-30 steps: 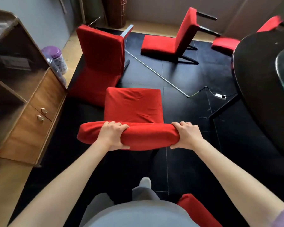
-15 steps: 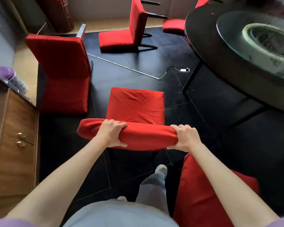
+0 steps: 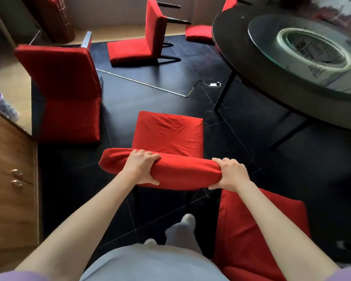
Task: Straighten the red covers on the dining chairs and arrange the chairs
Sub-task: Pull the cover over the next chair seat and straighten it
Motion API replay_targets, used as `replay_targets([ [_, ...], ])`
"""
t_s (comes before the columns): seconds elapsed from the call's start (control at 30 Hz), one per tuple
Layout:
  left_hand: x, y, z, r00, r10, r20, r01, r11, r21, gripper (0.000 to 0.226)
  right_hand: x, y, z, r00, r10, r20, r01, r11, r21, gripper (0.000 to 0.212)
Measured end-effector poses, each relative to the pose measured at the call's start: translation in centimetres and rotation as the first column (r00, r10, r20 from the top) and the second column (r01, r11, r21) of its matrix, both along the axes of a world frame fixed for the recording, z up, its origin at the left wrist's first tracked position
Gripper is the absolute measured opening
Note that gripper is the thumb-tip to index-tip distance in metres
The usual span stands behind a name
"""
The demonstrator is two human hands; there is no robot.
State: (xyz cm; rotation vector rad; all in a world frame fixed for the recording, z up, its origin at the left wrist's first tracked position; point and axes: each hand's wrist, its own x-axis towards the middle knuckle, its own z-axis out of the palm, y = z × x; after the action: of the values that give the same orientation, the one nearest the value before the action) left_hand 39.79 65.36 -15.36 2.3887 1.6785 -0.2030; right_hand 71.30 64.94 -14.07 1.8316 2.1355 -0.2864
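At the bottom right, a red-covered cushion sits just beside the person's right arm. Both hands grip the padded top edge of the red-covered dining chair directly ahead: the left hand curls over it left of centre, the right hand wraps its right end. A brown wooden cabinet stands at the left. Farther off, a second red-covered chair shows its back, a third red chair lies tipped on the dark floor, and a round dark table fills the right.
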Motion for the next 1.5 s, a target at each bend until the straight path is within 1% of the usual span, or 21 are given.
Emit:
replay_targets([
  [0.1,0.1,-0.3,-0.1,1.000,0.016,-0.011,-0.016,1.000,-0.002,0.099,-0.1,0.0,0.2,1.000,-0.019,0.001,0.019,0.999,-0.036,0.115],
  [0.27,0.1,-0.5,-0.3,0.999,0.042,-0.020,-0.042,0.999,0.000,0.103,0.0,0.1,0.3,1.000,-0.004,0.007,0.005,0.998,-0.062,0.115],
  [0.43,0.2,-0.6,0.1,0.997,0.072,-0.010,-0.073,0.996,-0.060,0.105,0.3,0.8,0.3,0.999,0.035,-0.003,-0.035,0.991,-0.131,0.117],
  [0.5,0.0,-0.5,0.2,0.995,0.097,0.007,-0.096,0.992,-0.086,0.106,-0.1,1.4,0.3,0.997,0.043,-0.065,-0.052,0.988,-0.145,0.117],
  [0.6,-1.1,-0.8,0.3,0.983,0.178,0.045,-0.172,0.978,-0.114,0.105,-1.7,2.4,0.5,0.977,0.056,-0.204,-0.090,0.982,-0.165,0.113],
  [0.7,-3.0,-1.2,0.6,0.954,0.280,0.104,-0.269,0.957,-0.113,0.101,-4.3,3.7,0.5,0.939,0.035,-0.343,-0.105,0.977,-0.186,0.097],
  [0.77,-4.5,-1.3,0.9,0.919,0.359,0.162,-0.348,0.933,-0.089,0.095,-6.4,4.6,0.4,0.920,0.053,-0.388,-0.135,0.973,-0.187,0.087],
  [0.83,-6.1,-1.3,1.4,0.874,0.443,0.202,-0.440,0.896,-0.062,0.088,-8.7,5.6,0.5,0.908,0.100,-0.408,-0.185,0.967,-0.175,0.082],
  [0.97,-10.4,-1.3,2.1,0.756,0.596,0.271,-0.609,0.792,-0.043,0.073,-13.9,7.2,0.4,0.889,0.175,-0.423,-0.266,0.950,-0.165,0.079],
  [1.07,-14.5,-1.5,2.2,0.694,0.676,0.247,-0.687,0.725,-0.054,0.067,-18.2,8.8,0.3,0.884,0.253,-0.393,-0.335,0.929,-0.157,0.077],
  [1.17,-18.7,-1.2,1.9,0.642,0.731,0.233,-0.736,0.672,-0.083,0.062,-22.6,10.8,0.4,0.876,0.269,-0.400,-0.343,0.931,-0.124,0.074],
  [1.3,-26.3,0.4,1.3,0.616,0.758,0.213,-0.759,0.644,-0.098,0.062,-30.1,13.4,0.4,0.871,0.275,-0.407,-0.340,0.936,-0.095,0.075],
  [1.4,-32.5,2.5,0.8,0.622,0.756,0.203,-0.753,0.649,-0.111,0.062,-35.8,15.1,0.0,0.877,0.242,-0.415,-0.306,0.947,-0.096,0.076],
  [1.5,-38.1,4.4,0.7,0.627,0.755,0.192,-0.746,0.653,-0.130,0.063,-40.9,16.8,-0.4,0.902,0.201,-0.382,-0.261,0.959,-0.112,0.076],
])
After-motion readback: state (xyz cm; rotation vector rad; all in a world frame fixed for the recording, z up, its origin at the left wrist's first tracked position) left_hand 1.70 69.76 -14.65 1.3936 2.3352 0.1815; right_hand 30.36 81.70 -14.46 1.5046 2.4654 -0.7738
